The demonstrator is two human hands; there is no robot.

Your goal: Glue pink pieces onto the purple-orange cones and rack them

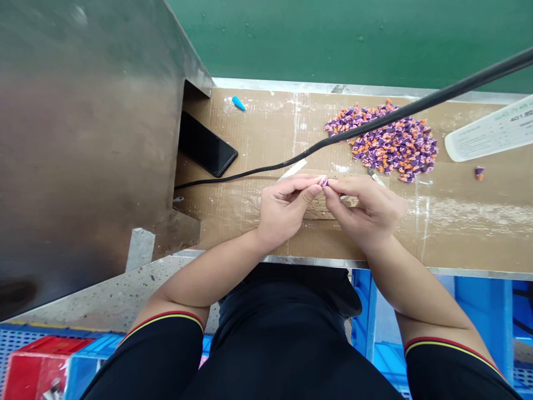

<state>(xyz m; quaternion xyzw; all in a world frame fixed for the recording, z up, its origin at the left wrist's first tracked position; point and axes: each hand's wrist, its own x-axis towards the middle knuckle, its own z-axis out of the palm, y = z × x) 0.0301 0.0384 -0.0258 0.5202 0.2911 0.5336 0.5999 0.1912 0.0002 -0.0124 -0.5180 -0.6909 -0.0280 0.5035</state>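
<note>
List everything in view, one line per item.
heap of small pieces: one, purple and orange, bench back right
loose piece: one, same colours, right of heap
smartphone: one, black, bench back left
cable: one, black, across bench
plastic cone: one, blue, back edge
printed card: one, white, right end
cardboard bench top: one, brown, beneath these
held piece: one, pink and purple, between fingertips
left hand: one, bare, pinching held piece
right hand: one, bare, pinching it

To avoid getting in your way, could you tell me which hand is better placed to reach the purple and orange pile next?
Probably the right hand: it sits almost directly below the purple and orange pile, while the left hand lies farther off.
</note>
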